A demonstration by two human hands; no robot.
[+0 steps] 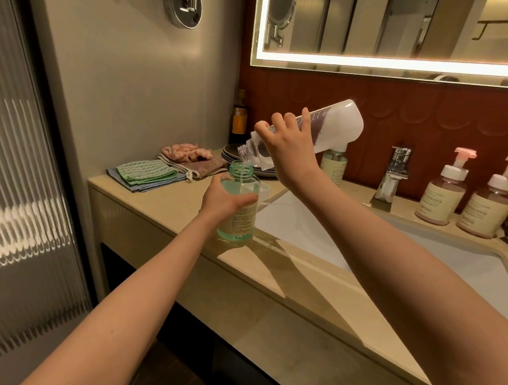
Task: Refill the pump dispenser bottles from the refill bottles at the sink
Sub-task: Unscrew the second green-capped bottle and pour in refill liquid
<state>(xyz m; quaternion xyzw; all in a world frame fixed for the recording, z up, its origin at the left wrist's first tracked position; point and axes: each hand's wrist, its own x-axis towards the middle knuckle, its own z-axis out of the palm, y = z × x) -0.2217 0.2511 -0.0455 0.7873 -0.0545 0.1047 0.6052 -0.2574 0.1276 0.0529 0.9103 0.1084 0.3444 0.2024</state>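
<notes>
forearms [139, 289] foreground. left hand [225, 198] grips clear green-tinted dispenser bottle [240, 221], upright, uncapped, on beige counter [162, 204]. right hand [291, 147] holds translucent white refill bottle [338, 124], long axis tilted, mouth down-left just above the open neck.

Teal-tinted dispenser bottle [240, 221]; white refill bottle [341, 126]; green wavy-striped folded cloth [145, 172]; pink-topped pump bottles [441, 200].

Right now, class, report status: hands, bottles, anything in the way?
Left hand grips green bottle on counter. Right hand tips refill bottle over its mouth. Nothing between them.
</notes>
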